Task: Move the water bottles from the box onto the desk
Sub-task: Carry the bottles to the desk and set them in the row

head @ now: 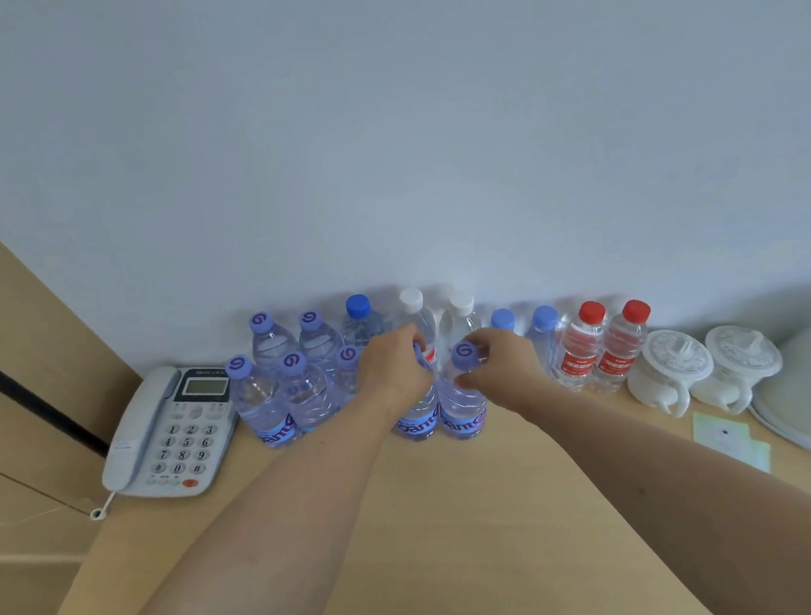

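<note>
Each hand holds one purple-capped bottle by the neck, left hand [393, 370] and right hand [496, 365], upright on the counter [423, 537] among many already-placed bottles; the box is not visible, so the remaining count cannot be judged.

Your water bottles [293, 373] stand upright in rows along the desk's [423, 537] back edge: purple caps left, then blue, white and red (labels red too). Two purple-capped ones [460, 403] stand in front, touching, nearer the desk's middle.

Telephone [167, 431] keypad shows digits 0–9; bottle labels [462, 423] only partly legible.
</note>
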Action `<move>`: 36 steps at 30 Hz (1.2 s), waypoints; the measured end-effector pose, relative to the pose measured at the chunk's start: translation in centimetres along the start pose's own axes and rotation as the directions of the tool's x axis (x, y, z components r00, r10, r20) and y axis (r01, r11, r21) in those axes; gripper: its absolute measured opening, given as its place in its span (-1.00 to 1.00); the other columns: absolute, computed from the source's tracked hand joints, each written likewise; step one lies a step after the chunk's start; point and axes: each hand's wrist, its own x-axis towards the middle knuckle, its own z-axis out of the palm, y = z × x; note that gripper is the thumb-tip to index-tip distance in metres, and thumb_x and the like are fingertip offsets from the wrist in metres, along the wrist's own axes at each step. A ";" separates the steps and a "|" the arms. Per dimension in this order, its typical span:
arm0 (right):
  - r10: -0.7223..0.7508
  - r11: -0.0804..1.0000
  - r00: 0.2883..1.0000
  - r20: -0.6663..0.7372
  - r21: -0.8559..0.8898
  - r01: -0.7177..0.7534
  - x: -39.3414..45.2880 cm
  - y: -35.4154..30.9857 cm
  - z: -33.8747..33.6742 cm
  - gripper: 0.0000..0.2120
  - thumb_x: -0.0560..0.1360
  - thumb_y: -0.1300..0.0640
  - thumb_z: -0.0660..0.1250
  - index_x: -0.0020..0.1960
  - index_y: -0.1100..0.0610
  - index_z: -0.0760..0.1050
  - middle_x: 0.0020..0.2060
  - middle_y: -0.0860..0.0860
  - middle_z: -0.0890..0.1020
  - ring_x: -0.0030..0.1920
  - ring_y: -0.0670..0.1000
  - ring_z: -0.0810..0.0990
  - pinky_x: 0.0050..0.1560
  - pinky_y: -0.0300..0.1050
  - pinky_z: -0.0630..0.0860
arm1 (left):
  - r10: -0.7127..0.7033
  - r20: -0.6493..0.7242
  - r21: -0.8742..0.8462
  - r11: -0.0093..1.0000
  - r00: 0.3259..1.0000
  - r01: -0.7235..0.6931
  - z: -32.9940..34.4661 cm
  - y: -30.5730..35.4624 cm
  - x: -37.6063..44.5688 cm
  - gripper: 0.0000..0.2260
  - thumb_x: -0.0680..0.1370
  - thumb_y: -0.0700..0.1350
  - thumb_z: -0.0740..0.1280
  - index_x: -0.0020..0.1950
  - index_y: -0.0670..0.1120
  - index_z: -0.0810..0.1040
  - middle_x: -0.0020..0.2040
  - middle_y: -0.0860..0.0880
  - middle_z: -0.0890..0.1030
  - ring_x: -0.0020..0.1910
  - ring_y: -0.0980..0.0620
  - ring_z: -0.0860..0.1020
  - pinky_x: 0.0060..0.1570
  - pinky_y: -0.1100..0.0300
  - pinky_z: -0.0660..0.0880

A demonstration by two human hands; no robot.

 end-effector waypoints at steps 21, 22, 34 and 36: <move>0.011 1.000 0.999 0.034 0.016 -0.011 -2.3 0.2 -1.8 -0.28 0.42 0.07 0.54 0.51 0.08 0.36 0.32 0.10 0.54 0.29 0.08 0.52 0.09 -0.16 0.46 | 0.103 0.031 0.107 0.989 0.994 -0.106 -2.6 1.5 -1.4 -0.68 0.48 -0.23 0.42 0.23 -0.09 0.57 0.03 -0.12 0.65 0.07 -0.19 0.59 -0.03 0.00 0.56; 0.008 1.000 1.000 0.026 0.016 -0.009 -2.8 0.0 -2.2 -0.30 0.41 0.07 0.54 0.49 0.08 0.39 0.32 0.10 0.54 0.29 0.07 0.53 0.10 -0.16 0.46 | 0.135 0.012 0.116 0.984 0.991 -0.135 -3.1 1.9 -1.5 -0.67 0.49 -0.23 0.42 0.25 -0.08 0.57 0.06 -0.11 0.65 0.10 -0.18 0.58 -0.05 0.04 0.53; 0.147 0.982 0.969 -0.197 -0.086 -0.166 -14.8 3.7 -6.1 -0.24 0.36 0.02 0.57 0.50 -0.01 0.37 0.36 0.03 0.54 0.30 0.07 0.52 0.26 0.00 0.50 | 0.454 0.094 0.046 0.887 0.886 -0.460 -0.7 9.4 -7.3 -0.62 0.48 -0.12 0.44 0.30 -0.10 0.55 0.14 -0.13 0.59 0.20 -0.19 0.51 0.06 0.01 0.50; 0.199 0.970 0.949 -0.246 -0.091 -0.227 -17.4 5.0 -7.1 -0.22 0.36 0.01 0.57 0.51 -0.03 0.36 0.35 0.03 0.54 0.32 0.09 0.51 0.27 0.02 0.49 | 0.516 0.118 0.031 0.852 0.849 -0.522 0.2 11.4 -9.1 -0.66 0.48 -0.10 0.44 0.25 -0.10 0.56 0.12 -0.13 0.60 0.17 -0.19 0.53 0.03 0.00 0.52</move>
